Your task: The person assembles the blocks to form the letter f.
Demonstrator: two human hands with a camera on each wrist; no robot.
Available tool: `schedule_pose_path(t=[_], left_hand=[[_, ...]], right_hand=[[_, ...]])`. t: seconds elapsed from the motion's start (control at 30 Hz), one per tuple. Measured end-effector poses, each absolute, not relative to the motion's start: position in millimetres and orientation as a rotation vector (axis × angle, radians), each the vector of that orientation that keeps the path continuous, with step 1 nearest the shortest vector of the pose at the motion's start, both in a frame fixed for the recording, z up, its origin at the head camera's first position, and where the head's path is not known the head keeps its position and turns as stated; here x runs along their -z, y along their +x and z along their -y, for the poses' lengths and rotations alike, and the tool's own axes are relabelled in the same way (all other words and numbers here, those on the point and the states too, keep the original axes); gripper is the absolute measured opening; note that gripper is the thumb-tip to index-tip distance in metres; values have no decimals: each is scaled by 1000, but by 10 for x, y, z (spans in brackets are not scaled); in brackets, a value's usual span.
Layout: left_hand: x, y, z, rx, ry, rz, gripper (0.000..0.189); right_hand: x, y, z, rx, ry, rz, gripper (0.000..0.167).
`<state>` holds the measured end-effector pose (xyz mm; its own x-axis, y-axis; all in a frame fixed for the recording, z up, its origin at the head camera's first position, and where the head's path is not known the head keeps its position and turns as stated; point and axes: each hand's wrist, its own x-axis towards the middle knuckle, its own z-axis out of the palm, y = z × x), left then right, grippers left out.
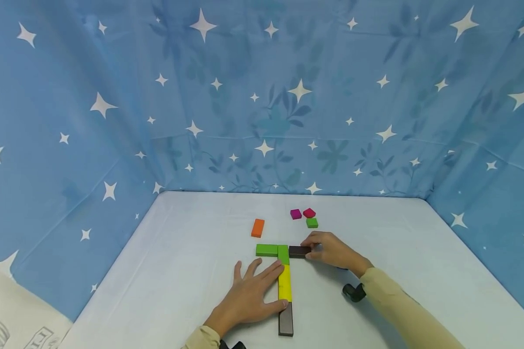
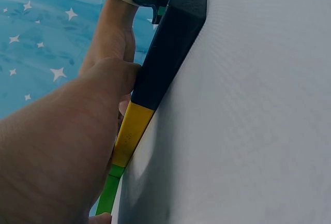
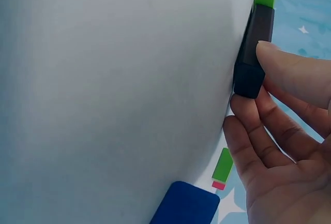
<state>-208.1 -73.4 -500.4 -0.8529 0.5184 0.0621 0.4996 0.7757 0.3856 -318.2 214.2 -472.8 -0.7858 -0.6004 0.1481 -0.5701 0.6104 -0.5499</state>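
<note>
Several flat blocks lie end to end in a T shape. Its stem has a dark block (image 1: 286, 321) nearest me, a yellow block (image 1: 285, 283) above it and a green block (image 1: 283, 254) at the top. Another green block (image 1: 267, 250) forms the left arm. My left hand (image 1: 251, 299) lies with fingers spread beside the stem, fingertips at the yellow block and thumb at the dark one. With thumb and fingers, my right hand (image 1: 332, 249) pinches a second dark block (image 3: 257, 43), whose left end is right at the upper green block.
Farther back lie an orange block (image 1: 257, 228), a purple block (image 1: 295, 214), a red block (image 1: 309, 213) and a small green block (image 1: 312, 223). A blue block (image 3: 189, 203) lies near my right wrist. Blue star-patterned cloth (image 1: 262, 97) stands behind the white table (image 1: 192, 232).
</note>
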Motion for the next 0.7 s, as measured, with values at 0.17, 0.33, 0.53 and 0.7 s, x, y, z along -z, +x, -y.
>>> schedule_pose_path(t=[0.17, 0.33, 0.53, 0.7], left_hand=[[5032, -2094, 734, -611, 847, -2917, 80], [5027, -2086, 743, -624, 864, -2917, 80], [5027, -2093, 742, -622, 862, -2917, 80], [5020, -2093, 742, -630, 860, -2911, 80]], right_hand=[[4719, -3174, -2135, 916, -1007, -2771, 24], [4709, -3179, -2122, 907, -1036, -2778, 25], [4707, -3188, -2111, 904, -1014, -2782, 26], [4717, -3189, -2101, 886, -970, -2789, 27]])
